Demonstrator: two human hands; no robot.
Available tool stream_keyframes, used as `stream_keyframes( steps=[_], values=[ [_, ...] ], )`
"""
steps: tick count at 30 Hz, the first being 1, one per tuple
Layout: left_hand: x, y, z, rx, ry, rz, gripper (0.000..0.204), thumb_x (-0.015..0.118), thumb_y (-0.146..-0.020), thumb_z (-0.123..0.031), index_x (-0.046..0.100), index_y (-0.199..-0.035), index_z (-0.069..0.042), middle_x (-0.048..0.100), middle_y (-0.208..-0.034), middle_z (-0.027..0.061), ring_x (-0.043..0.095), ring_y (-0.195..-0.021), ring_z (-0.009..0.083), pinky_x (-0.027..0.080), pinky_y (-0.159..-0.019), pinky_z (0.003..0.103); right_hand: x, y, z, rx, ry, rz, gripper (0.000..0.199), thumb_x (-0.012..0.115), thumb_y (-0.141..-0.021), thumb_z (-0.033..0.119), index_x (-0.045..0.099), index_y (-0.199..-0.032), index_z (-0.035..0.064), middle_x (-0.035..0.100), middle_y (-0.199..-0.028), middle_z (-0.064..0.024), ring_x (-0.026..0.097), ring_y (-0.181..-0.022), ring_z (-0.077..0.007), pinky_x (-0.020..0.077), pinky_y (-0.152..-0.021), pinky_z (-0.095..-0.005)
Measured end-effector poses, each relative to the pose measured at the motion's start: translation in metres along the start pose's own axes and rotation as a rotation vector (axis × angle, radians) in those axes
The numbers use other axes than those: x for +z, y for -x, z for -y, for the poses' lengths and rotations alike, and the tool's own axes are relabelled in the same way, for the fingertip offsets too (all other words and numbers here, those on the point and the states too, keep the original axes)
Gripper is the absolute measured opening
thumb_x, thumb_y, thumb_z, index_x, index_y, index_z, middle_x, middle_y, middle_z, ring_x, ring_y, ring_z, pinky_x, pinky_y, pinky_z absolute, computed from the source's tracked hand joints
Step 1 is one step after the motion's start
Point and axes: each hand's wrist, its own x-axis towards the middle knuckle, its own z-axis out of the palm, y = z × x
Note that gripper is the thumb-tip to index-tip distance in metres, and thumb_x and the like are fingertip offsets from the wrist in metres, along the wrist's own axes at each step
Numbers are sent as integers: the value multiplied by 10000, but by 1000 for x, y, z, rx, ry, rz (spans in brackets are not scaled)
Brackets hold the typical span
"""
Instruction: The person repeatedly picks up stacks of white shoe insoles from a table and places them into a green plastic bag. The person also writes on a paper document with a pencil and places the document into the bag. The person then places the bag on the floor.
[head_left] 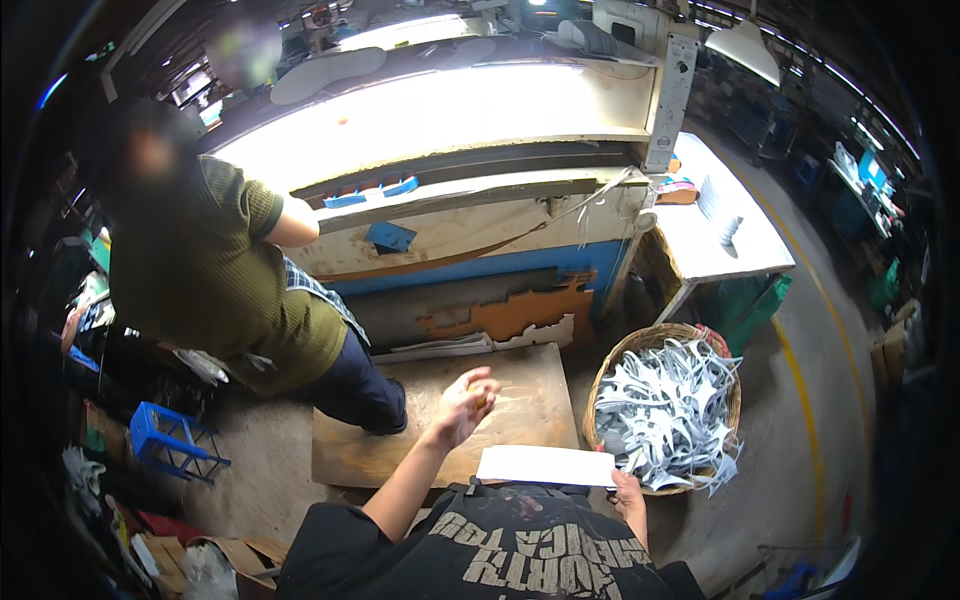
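Observation:
My left hand [465, 410] is raised in front of my body, over a wooden platform. Its fingers are curled in, and a small brownish patch shows between them, too small to name. Low on the right, my right hand [629, 497] pinches the right end of a white rectangular sheet [545, 466]. The sheet lies nearly flat across my front, its left end apart from my left hand. Just beyond my right hand stands a round wicker basket [592, 400] heaped with pale grey-blue cut pieces [668, 405].
A co-worker in an olive shirt [225, 270] stands at left by a brightly lit workbench [450, 105]. The wooden platform [530, 400] lies before me. A white side table [735, 225] stands at far right, a blue stool [172, 440] at left. Yellow lines mark the floor.

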Motion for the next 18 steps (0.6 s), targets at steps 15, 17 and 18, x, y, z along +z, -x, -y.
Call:
stream_keyframes(
  steps=[15,17,18],
  values=[
    [423,92,-63,1563,-436,957,516,588,-866,53,463,-1352,-64,554,-1040,100,473,-826,163,392,-718,336,22,101,297,-277,558,589,144,612,-952,133,717,-1000,47,673,-802,-23,575,-662,-104,403,-565,-249],
    [436,90,-48,1610,-454,975,509,587,-861,56,465,-1341,-63,552,-1038,101,474,-826,166,392,-718,336,75,223,402,-501,825,1081,161,616,-926,68,733,-1028,23,707,-856,-45,608,-745,-108,450,-655,-248],
    [441,89,-42,1621,-460,977,506,586,-859,57,466,-1336,-63,551,-1037,101,474,-826,167,393,-718,337,110,299,447,-599,910,1302,179,619,-913,35,740,-1042,11,725,-883,-56,625,-786,-110,473,-699,-248]
  ],
)
